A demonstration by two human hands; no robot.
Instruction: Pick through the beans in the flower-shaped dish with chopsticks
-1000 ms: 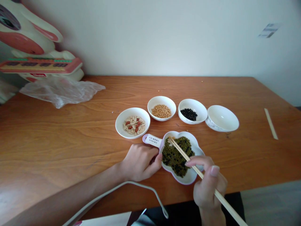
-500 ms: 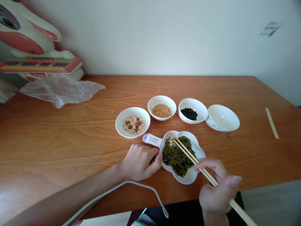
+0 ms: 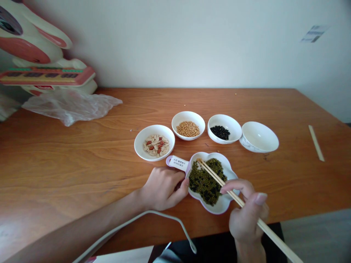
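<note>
My right hand (image 3: 245, 206) is closed around a pair of wooden chopsticks (image 3: 215, 175). Their tips meet at a few yellow soybeans at the upper left inside a flower-shaped plate (image 3: 230, 177). Green mung beans (image 3: 204, 184), mixed with some black beans, cover much of this white plate with its lilac rim. Curled at the plate's left side, my left hand (image 3: 166, 188) grips its edge; the thumb touches the rim and the other fingertips are hidden. The plate's handle (image 3: 178, 163), with a white label on it, sticks out just above that hand.
Behind the plate stand white bowls with peanuts (image 3: 156, 144), soybeans (image 3: 188, 128) and black beans (image 3: 220, 132), plus another white bowl (image 3: 259, 137). A pale stick (image 3: 316, 143) lies far right. At left are a plastic bag (image 3: 71, 106) and a rabbit toy (image 3: 49, 62). A cable (image 3: 153, 212) crosses in front.
My right hand has moved slightly left with the chopsticks, whose tips have shifted left and up onto the soybeans at the plate's edge. My left hand stays put.
</note>
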